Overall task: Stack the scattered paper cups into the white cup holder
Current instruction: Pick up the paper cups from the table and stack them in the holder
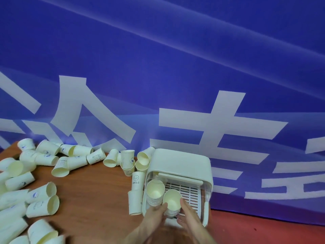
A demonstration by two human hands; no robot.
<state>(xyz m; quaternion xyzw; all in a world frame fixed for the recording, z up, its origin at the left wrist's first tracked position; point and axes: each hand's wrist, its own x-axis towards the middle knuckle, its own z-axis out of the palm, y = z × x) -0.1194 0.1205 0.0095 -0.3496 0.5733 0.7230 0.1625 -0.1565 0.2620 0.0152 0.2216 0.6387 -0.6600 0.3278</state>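
Brown table (98,187), blue banner (175,59) behind: a cup stack (173,201) is set into the white cup holder (182,166).
It is gripped between left hand (154,214) and right hand (189,214); if tilted, the neighbouring stack (155,192) just left of the grip could be toppled.

One cup holder (181,166), two hands (156,214) — cups uncountable

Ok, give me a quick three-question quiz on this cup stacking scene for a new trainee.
1. True or false: both hands are on the nearer stack of cream paper cups in the white plastic cup holder.
2. How many cup stacks stand in the holder? A one, B two, C four.
3. The loose paper cups lie on the brown wooden ____.

Key: 1 true, left hand and right hand flank it; 2 B, with the second stack beside it; 3 table.
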